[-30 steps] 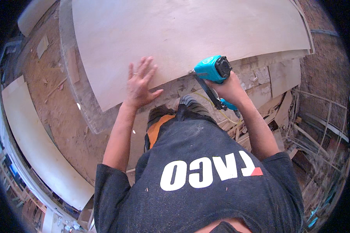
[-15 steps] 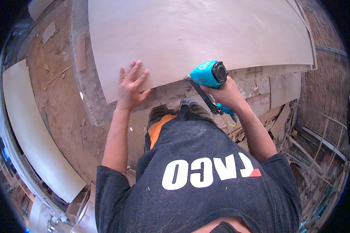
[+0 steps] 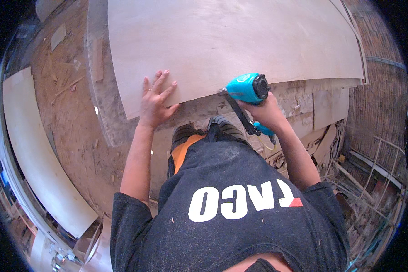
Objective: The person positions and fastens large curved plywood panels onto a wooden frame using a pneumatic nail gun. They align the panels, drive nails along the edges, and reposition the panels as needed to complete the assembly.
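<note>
My right hand [image 3: 266, 112] is wrapped round the handle of a teal and black nail gun [image 3: 244, 88]. Its nose points left and sits at the near edge of a large pale plywood sheet [image 3: 231, 41]. I cannot tell whether the nose touches the sheet. Spread flat on the sheet's near left corner is my left hand [image 3: 157, 100], fingers apart, with a ring on one finger and the thumb over the near edge. Under the sheet lies a worn, dusty work table [image 3: 97, 90], which shows along the left and near sides. A thin yellowish hose hangs from the gun's lower end.
Another long pale board [image 3: 43, 154] lies to the left. Wood scraps [image 3: 59, 36] litter the brown floor there. To the right, beyond the table, are thin rods and sticks [image 3: 367, 181] by a ribbed brown wall [image 3: 385, 99]. My shoes [image 3: 222, 124] are just below the table's near edge.
The nail gun and my right hand have shifted slightly right along the sheet's edge. My left hand stays flat on the sheet, and the whole view has moved a little.
</note>
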`<action>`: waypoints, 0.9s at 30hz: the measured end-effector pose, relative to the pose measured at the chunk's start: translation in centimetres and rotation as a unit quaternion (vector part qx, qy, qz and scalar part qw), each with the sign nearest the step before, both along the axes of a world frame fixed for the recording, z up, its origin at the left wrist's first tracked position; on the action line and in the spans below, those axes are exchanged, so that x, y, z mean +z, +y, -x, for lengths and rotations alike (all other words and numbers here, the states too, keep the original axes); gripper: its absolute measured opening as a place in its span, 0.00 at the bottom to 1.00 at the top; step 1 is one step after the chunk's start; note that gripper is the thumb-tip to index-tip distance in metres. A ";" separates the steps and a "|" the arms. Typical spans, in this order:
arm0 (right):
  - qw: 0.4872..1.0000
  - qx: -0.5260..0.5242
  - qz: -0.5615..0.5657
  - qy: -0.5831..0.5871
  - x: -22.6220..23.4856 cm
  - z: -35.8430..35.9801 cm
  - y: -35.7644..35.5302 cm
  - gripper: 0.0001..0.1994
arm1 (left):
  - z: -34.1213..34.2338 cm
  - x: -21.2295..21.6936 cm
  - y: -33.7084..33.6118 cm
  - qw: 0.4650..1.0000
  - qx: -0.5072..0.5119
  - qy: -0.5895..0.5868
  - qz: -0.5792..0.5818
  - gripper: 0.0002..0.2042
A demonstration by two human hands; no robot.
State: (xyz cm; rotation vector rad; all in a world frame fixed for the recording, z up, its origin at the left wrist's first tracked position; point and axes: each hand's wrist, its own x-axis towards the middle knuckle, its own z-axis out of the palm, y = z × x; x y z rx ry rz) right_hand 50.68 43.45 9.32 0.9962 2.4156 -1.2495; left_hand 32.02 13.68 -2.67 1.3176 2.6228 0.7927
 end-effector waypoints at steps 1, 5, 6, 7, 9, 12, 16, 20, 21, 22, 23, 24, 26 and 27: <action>1.000 -0.001 0.000 -0.001 0.0 -0.1 0.1 0.19 | 0.0 0.0 -0.1 1.000 0.003 -0.002 0.006 0.36; 0.999 0.024 -0.038 0.002 0.3 -0.3 0.3 0.19 | 0.0 0.2 0.1 1.000 0.004 -0.006 0.013 0.36; 0.998 0.039 -0.054 0.005 0.3 -0.3 0.3 0.19 | 0.0 0.2 0.1 1.000 0.003 -0.004 0.014 0.36; 0.994 0.059 -0.084 0.038 -0.2 -0.5 0.3 0.19 | 0.1 0.2 0.1 1.000 0.003 -0.006 0.011 0.36; 0.979 0.099 -0.145 0.103 -1.0 -0.8 0.2 0.19 | 0.2 0.0 0.1 1.000 0.001 -0.010 0.002 0.37; 0.991 0.083 -0.095 -0.050 0.8 0.2 0.2 0.20 | 0.3 -0.2 0.1 1.000 -0.002 0.000 0.009 0.37; 1.000 -0.004 -0.005 0.001 -0.5 -1.4 1.5 0.19 | 0.5 -0.6 -0.1 1.000 -0.002 0.001 0.009 0.38; 0.984 -0.154 0.080 0.038 -0.9 -6.8 3.1 0.18 | 0.1 1.1 0.4 0.998 0.002 -0.010 0.058 0.37; 0.978 -0.186 0.077 0.051 -1.6 -8.8 4.0 0.18 | -0.1 1.9 1.1 0.997 0.003 -0.016 0.073 0.37; 0.971 -0.218 0.073 0.062 -2.1 -10.6 5.0 0.17 | -0.4 2.5 1.8 0.998 -0.002 -0.009 0.069 0.36; 0.966 -0.244 0.062 0.067 -2.5 -12.3 6.1 0.17 | -0.9 3.1 2.8 0.998 -0.007 -0.002 0.065 0.35; 0.959 -0.268 0.052 0.073 -2.8 -13.8 7.2 0.17 | -1.3 3.5 4.1 0.998 -0.012 0.006 0.061 0.34; 0.947 -0.309 0.034 0.087 -3.2 -16.4 9.4 0.16 | -2.4 3.3 8.4 0.999 -0.037 0.009 0.023 0.33; 0.941 -0.324 0.029 0.095 -3.2 -17.5 10.5 0.16 | -3.2 3.0 10.8 0.999 -0.049 0.010 0.006 0.32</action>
